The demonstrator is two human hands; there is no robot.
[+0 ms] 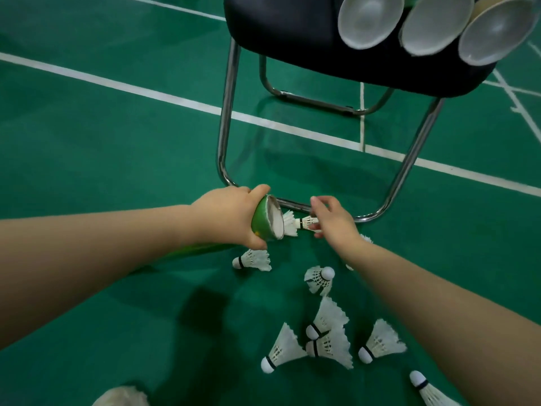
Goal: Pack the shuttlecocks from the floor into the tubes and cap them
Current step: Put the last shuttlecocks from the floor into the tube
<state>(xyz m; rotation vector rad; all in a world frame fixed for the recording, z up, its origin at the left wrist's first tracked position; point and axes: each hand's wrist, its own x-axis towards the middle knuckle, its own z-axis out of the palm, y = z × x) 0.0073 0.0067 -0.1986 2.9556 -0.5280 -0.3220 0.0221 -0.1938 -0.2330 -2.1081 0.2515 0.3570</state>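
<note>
Green court flooring (117, 148) crossed by white lines (146, 93) fills the hall. Beyond both hands stands a chrome-legged chair (292, 39), with three open tubes (436, 23) lying on its dark seat. The left hand (231, 218) is wrapped round a green tube (265, 221). At the tube's mouth, the right hand (333, 221) pinches a shuttlecock (295, 224). Loose shuttlecocks (328, 344) lie scattered nearer than the hands.

Green floor (87, 142) with white lines (146, 92). Green tube (262, 224), whitish inside. White shuttlecocks (281, 350), a black band by each cork. Black seat (278, 30), chrome legs (228, 112). Far tube ends (369, 19) pale grey, tan-rimmed.
</note>
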